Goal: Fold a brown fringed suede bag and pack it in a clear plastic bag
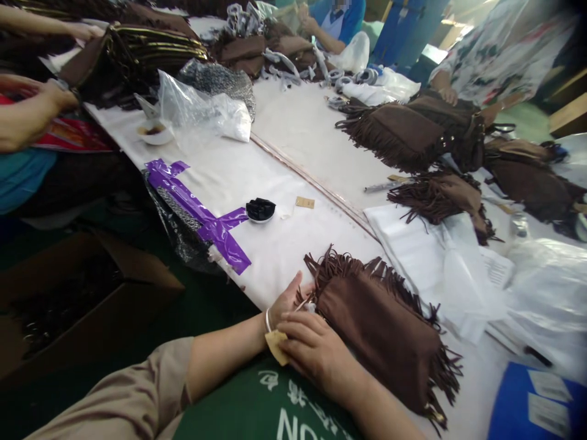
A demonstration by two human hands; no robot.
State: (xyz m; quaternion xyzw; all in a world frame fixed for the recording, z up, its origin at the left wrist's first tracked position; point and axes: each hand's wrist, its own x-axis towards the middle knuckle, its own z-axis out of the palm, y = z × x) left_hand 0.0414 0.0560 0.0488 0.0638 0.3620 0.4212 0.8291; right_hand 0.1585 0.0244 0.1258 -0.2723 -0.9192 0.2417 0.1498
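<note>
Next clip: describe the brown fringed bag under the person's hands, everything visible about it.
The brown fringed bag looks like soft suede, with fringe along its far edge and right end. It lies flat near the table's front edge, angled down to the right. The left hand and right hand touch its near-left corner; the right hand also holds a tan paper tag. White plastic bags lie just behind it.

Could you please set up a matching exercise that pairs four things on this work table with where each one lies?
Things:
1. brown fringed suede bag
2. small tan paper tag
3. purple adhesive tape strips
4. small white dish of black pieces

Places:
A. stuck across the table's near edge, over a dark plastic bag
B. on the white cloth, beside the end of the tape
C. under the fingers of the right hand
D. lying in front of the person, its end at the left hand

Pairs: 1-D, 2-C, 3-A, 4-B
</note>
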